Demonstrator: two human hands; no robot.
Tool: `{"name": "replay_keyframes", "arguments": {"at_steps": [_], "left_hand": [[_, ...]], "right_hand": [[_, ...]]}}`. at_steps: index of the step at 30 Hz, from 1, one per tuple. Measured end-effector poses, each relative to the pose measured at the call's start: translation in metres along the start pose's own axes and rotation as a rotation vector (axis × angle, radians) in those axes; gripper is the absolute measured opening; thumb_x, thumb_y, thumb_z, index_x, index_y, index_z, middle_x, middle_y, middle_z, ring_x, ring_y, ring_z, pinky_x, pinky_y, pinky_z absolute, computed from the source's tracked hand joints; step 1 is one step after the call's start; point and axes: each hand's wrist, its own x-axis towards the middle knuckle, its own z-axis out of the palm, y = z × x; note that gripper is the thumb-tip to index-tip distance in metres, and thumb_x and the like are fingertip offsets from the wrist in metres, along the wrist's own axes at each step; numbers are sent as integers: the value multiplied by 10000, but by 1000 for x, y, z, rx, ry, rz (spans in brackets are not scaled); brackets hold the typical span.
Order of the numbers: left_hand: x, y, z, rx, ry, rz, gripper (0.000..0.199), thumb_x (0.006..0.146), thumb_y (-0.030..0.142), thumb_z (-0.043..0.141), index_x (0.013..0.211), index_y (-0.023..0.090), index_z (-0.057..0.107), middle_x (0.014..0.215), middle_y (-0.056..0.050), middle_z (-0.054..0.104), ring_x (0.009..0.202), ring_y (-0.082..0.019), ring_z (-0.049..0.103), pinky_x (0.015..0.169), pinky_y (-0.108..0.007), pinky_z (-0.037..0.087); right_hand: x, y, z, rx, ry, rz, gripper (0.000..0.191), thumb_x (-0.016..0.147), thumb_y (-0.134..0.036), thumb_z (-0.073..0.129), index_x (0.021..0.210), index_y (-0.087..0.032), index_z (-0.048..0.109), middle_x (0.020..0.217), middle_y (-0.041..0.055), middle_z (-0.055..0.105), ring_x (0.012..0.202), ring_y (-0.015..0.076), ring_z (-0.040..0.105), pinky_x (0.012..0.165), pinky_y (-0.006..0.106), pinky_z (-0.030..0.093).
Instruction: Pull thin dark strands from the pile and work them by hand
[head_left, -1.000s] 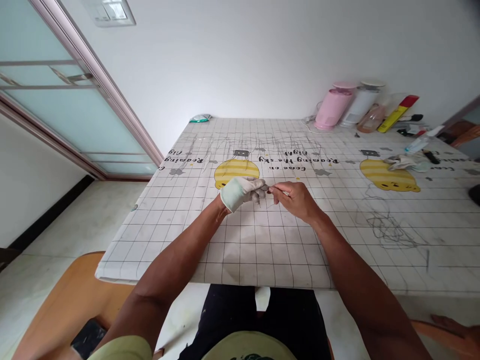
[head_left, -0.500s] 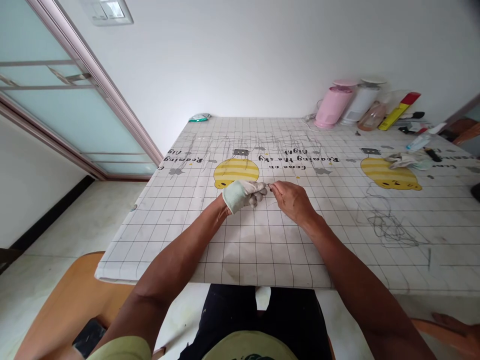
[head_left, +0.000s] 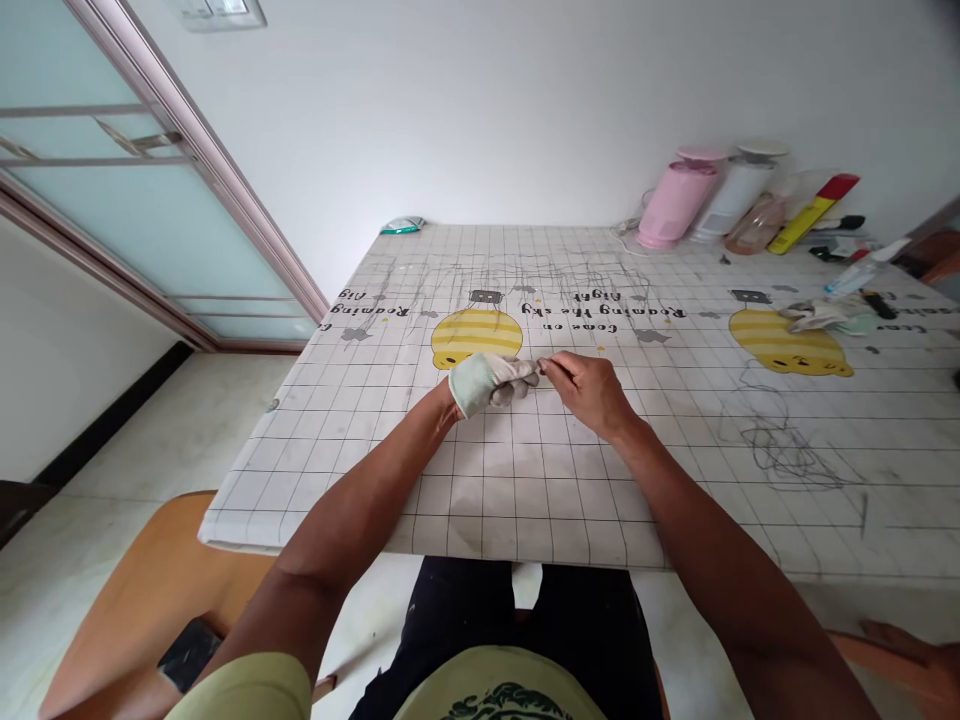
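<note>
My left hand (head_left: 493, 383), in a pale work glove, is closed in a pinch over the middle of the table. My bare right hand (head_left: 589, 387) pinches right beside it, the fingertips of both hands nearly touching. Whatever lies between the fingertips is too small to make out. Beyond the hands, many thin dark wire strands (head_left: 555, 268) are spread across the checked tablecloth (head_left: 480, 480). To the right of my right hand lies a loose tangle of thin wire (head_left: 791, 450).
At the back right stand a pink cylindrical device (head_left: 677, 200), a white one (head_left: 735, 190), a bottle (head_left: 756, 222) and a yellow-red box (head_left: 814, 213). Another glove (head_left: 832, 314) lies right. A green-white packet (head_left: 403, 226) sits at the back left corner. A phone (head_left: 189, 652) rests on an orange chair (head_left: 112, 620).
The view has tilted and shifted slightly. Both hands keep their pinches at about the same place, with the fingertips a little closer together.
</note>
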Motion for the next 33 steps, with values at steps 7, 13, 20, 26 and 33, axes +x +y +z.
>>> {"name": "replay_keyframes", "arguments": {"at_steps": [7,13,20,26,33], "left_hand": [[5,-3,-12,48,-5,99,551,815,691,834,818,161,682,699,-21,601,473,-62,376,440,-234,245],[-5,7,-9,145,64,137,477,872,640,797,838,168,742,722,-47,656,481,-72,379,460,-255,278],[-6,14,-7,86,163,190,394,859,541,833,823,157,754,707,-51,663,508,-75,424,468,-248,263],[-8,19,-11,57,176,208,364,859,501,824,813,150,738,704,-38,656,506,-74,432,461,-247,286],[-3,13,-19,70,104,214,386,852,530,834,874,151,765,676,-32,649,511,-88,469,459,-249,295]], "right_hand": [[1,-1,-16,497,-78,153,318,1016,-531,702,1128,-260,824,931,50,801,977,250,742,930,405,560],[1,-2,-3,496,-38,210,306,969,-540,754,1036,-258,851,854,46,795,877,252,745,900,439,589],[4,0,1,988,-89,325,271,897,-511,840,980,-254,848,986,70,803,938,260,764,1028,510,580],[4,4,1,1088,-170,383,298,878,-563,830,964,-277,844,963,61,787,982,276,759,1070,545,560],[2,6,1,1066,-197,313,374,860,-632,827,972,-276,849,814,35,673,880,243,682,1021,527,574]]}}
